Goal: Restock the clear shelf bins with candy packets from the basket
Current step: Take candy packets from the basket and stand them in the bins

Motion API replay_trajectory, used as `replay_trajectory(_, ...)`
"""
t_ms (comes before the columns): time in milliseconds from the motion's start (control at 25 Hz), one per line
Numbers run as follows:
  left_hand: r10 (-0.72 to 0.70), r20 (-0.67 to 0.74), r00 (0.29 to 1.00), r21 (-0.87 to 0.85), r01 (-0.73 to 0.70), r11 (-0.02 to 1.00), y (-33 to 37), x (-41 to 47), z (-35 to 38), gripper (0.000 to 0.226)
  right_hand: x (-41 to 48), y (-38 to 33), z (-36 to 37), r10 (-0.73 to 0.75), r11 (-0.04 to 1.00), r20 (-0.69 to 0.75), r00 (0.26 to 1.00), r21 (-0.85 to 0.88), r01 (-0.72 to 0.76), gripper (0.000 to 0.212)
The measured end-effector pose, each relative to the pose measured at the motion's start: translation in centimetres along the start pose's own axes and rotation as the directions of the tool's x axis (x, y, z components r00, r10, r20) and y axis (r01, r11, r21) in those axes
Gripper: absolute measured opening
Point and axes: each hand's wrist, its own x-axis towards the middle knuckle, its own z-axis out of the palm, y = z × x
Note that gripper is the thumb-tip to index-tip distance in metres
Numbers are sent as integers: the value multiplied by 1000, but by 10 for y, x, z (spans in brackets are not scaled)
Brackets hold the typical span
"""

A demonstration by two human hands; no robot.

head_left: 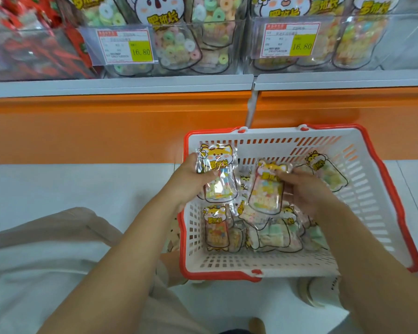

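Shop floor under an orange shelf base: two candy packets are being taken out of the basket.
The left hand (191, 177) pinches one candy packet (217, 169) over the left side of the white basket (372, 201). The right hand (307, 189) grips a second packet (267, 189) above the pile. I think it is better to lift both straight up by the printed tops, so the loose packets below do not come along, and then bring them to the right clear bin (336, 59), whose cartoon label seems the same. The bin tops are cut off, so the free room inside cannot be judged. The price tag (291, 39) is blurred apart from its price.
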Motion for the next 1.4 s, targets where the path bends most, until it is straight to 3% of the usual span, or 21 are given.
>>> replay_trajectory(80, -40, 11, 999, 14, 40, 999, 2, 0, 9, 70, -11, -13, 6, -45, 986, 102, 994, 162, 28, 16)
replay_trajectory(160, -105, 60, 993, -69, 109, 992, 2, -2, 17, 59, -16, -14, 27, -82, 983, 93, 992, 170, 65, 11)
replay_trajectory(240, -167, 100, 981, -179, 183, 967, 5, -8, 24, 74, -16, -3, 50, -138, 988, -7, 990, 70, 138, 15)
replay_trajectory(360, -148, 173, 974, -136, 172, 976, -5, -8, 28, 90, -17, 15, 74, -159, 986, -15, 987, 49, 160, 34)
replay_trajectory(480, -141, 138, 980, -115, 157, 981, -10, -7, 22, 48, -17, 11, 73, -69, 984, 37, 997, 168, 62, 32)
replay_trajectory(520, -146, 118, 982, -119, 159, 980, -8, -7, 17, 48, -13, 11, 69, -33, 985, -4, 999, 167, 34, 32)
replay_trajectory(600, -123, 121, 985, -133, 139, 981, -3, -5, 7, 62, -4, 22, 62, 38, 997, -52, 998, -70, -42, 20)
replay_trajectory(720, -81, 34, 996, -192, 86, 978, 5, -2, -5, 61, 6, 64, 64, 225, 858, 34, 974, -481, -181, 11)
replay_trajectory(880, -56, 4, 998, -217, 56, 975, 5, 1, -15, 57, 17, 100, 87, 194, 563, 82, 978, -825, -42, 24)
replay_trajectory(1000, -77, -10, 997, -209, 73, 975, -1, 3, -17, 56, 19, 108, 108, 182, 453, 46, 982, -890, -43, 41)
replay_trajectory(1120, -62, -25, 998, -228, 55, 972, 1, 3, -16, 54, 17, 112, 115, 40, 342, -189, 981, -920, -191, 67)
replay_trajectory(1200, -64, -42, 997, -258, 50, 965, 4, 3, -17, 53, 15, 110, 111, -6, 250, -228, 974, -943, -220, 58)
replay_trajectory(1320, -60, -64, 996, -260, 41, 965, 5, 5, -17, 55, 17, 112, 106, 42, 111, -150, 988, -982, -154, 28)
replay_trajectory(1400, -58, -67, 996, -272, 37, 961, 4, 4, -17, 54, 19, 113, 105, 66, 169, -98, 993, -980, -108, 19)
